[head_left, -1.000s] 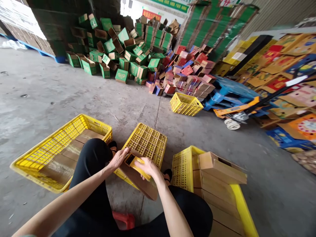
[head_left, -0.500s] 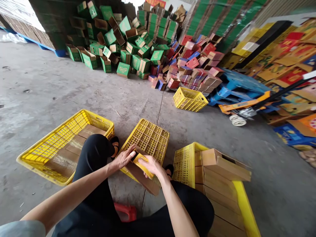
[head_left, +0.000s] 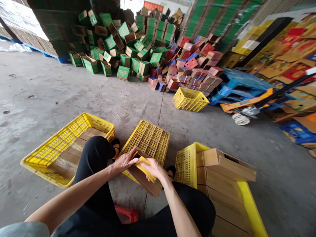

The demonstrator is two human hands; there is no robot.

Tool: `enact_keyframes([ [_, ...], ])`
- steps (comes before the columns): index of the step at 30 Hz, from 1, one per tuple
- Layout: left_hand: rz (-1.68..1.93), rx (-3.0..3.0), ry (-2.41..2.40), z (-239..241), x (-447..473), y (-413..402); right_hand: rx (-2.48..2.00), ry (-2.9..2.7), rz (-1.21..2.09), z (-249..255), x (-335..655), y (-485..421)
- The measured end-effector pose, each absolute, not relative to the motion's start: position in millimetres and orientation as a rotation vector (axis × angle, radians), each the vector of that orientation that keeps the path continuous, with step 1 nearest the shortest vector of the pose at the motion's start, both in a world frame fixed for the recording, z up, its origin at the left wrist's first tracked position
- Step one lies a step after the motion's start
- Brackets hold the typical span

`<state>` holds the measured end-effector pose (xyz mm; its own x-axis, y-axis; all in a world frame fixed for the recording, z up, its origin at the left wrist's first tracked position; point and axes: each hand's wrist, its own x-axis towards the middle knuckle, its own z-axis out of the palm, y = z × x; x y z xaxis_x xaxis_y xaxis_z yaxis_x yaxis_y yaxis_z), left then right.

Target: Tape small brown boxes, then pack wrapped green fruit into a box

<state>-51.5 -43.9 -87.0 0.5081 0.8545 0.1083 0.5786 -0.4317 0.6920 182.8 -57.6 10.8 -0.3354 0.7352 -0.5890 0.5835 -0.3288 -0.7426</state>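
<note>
Four yellow crates (head_left: 150, 136), two hands (head_left: 155, 168), one yellow tool (head_left: 146, 169), one pallet jack (head_left: 244, 104)

The right hand (head_left: 152, 167) is covering part of a yellow tool (head_left: 146, 171), and it and the left hand (head_left: 124, 162) are hiding some of the cardboard box (head_left: 144, 185). A knee (head_left: 97, 149) is blocking one side of the left crate (head_left: 44, 140). The bottom edge is cutting off the right crate (head_left: 252, 205); the right edge is cropping the pallet jack (head_left: 283, 88) at its handle. Printed cartons (head_left: 296, 56) there are blurring, and lettering on the red sign (head_left: 153, 6) is appearing too small to read.
</note>
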Motion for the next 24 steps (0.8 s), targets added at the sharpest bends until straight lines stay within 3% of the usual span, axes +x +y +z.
enact_keyframes([
  [12, 0.387, 2.685, 1.017, -108, -83, -62, -1.763, -1.728, 1.727, 5, 185, -60],
  [24, 0.318, 2.715, 1.096, -110, -72, -62, -1.736, -1.698, 1.816, 11, 213, -70],
])
